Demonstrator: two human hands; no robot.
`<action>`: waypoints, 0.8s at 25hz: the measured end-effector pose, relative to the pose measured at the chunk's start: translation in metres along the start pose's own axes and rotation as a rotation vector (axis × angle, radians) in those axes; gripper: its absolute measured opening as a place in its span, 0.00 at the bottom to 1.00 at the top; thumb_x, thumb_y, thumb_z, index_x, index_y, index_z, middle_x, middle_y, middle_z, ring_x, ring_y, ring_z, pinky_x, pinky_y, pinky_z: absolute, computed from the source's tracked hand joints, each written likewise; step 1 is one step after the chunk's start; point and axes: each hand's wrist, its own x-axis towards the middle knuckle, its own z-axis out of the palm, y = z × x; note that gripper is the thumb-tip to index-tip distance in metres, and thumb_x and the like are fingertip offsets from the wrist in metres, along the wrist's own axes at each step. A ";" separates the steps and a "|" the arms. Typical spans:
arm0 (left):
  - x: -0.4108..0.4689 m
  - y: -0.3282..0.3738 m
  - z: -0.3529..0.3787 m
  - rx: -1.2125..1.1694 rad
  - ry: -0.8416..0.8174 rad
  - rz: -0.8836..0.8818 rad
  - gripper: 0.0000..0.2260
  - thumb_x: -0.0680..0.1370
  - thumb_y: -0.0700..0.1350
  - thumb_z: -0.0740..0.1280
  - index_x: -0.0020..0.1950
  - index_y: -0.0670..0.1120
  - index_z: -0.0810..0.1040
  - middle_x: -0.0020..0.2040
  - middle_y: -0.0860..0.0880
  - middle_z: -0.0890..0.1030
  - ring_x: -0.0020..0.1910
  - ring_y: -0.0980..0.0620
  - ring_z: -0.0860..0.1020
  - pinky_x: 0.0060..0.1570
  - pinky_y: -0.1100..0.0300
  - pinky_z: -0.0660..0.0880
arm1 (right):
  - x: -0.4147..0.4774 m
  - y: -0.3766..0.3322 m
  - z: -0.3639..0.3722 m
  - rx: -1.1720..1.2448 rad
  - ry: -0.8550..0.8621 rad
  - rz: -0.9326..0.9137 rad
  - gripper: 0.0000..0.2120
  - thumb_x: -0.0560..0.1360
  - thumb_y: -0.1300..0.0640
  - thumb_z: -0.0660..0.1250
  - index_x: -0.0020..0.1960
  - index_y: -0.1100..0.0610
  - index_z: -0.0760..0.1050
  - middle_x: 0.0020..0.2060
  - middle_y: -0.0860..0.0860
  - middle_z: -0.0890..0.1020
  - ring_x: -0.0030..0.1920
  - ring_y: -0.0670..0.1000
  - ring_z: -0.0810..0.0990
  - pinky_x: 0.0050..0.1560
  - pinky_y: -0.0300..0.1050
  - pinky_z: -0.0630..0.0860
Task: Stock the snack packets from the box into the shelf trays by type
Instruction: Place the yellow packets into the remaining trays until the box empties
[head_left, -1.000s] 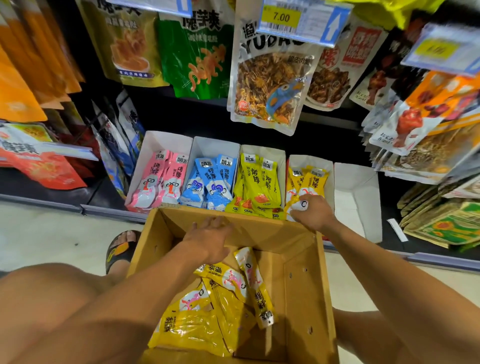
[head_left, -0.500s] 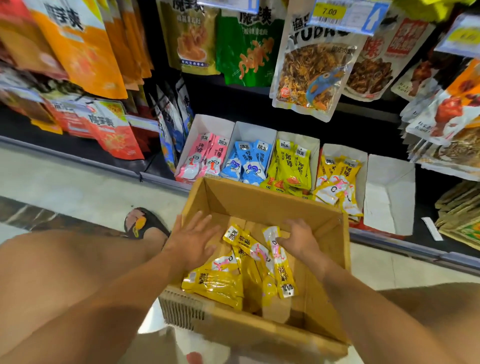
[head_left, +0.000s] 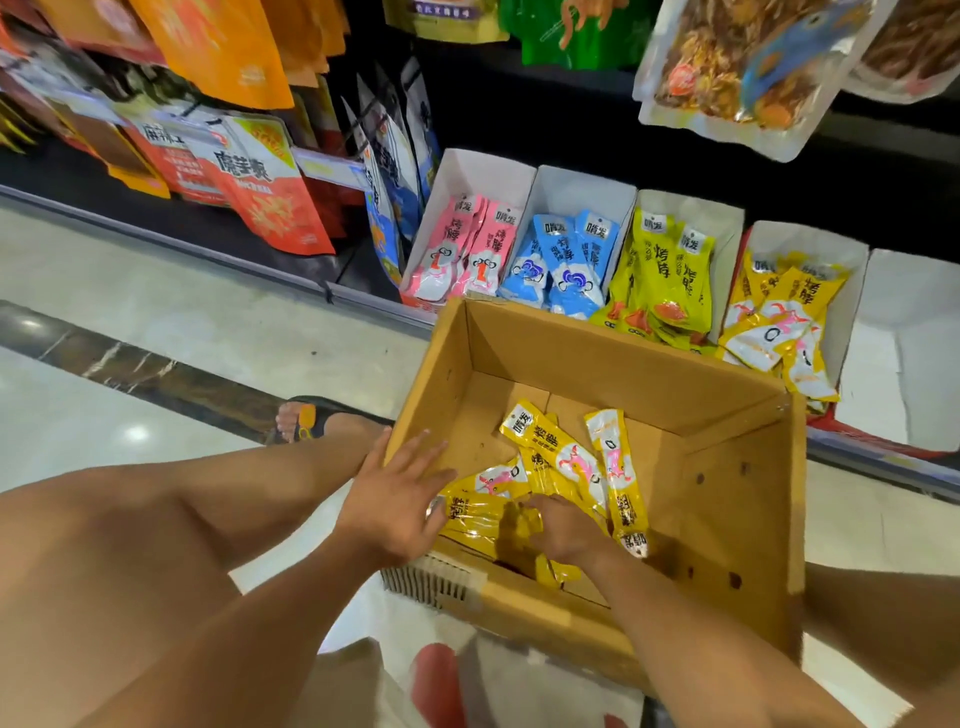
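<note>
Shop aisle, pale tiled floor. Left hand (head_left: 400, 499): open, fingers spread at brown cardboard box (head_left: 737, 499) wall. Right hand (head_left: 561, 527): back from shelf, curled round yellow foil snack packets (head_left: 566, 457) inside. White card tray (head_left: 810, 241) of matching yellow beyond: just fed, likely more coming.

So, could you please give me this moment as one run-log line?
left hand: open, on box wall | right hand: grips yellow packets in box

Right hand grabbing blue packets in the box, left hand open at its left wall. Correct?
No: the head view shows the packets in the box are yellow, not blue. The right hand grabs them; the left hand is open at its left wall.
</note>
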 end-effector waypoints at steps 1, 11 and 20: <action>0.000 -0.001 0.001 -0.007 0.012 0.003 0.22 0.80 0.61 0.58 0.71 0.58 0.77 0.78 0.51 0.70 0.81 0.47 0.59 0.77 0.34 0.51 | 0.009 -0.005 0.007 0.003 -0.061 0.000 0.27 0.74 0.49 0.69 0.72 0.51 0.70 0.66 0.54 0.75 0.67 0.57 0.74 0.62 0.49 0.74; 0.003 -0.001 0.007 -0.028 0.021 -0.029 0.22 0.77 0.59 0.59 0.69 0.58 0.78 0.78 0.51 0.70 0.80 0.47 0.62 0.74 0.33 0.56 | 0.056 -0.035 0.041 -0.010 -0.088 0.016 0.33 0.76 0.58 0.63 0.79 0.53 0.57 0.73 0.55 0.65 0.72 0.58 0.68 0.69 0.53 0.70; 0.002 -0.002 0.007 -0.080 0.061 -0.035 0.27 0.78 0.59 0.58 0.78 0.56 0.68 0.77 0.52 0.71 0.79 0.48 0.64 0.76 0.34 0.54 | 0.049 -0.015 0.034 0.082 0.025 0.057 0.09 0.77 0.54 0.66 0.38 0.48 0.74 0.42 0.51 0.81 0.47 0.54 0.81 0.45 0.46 0.76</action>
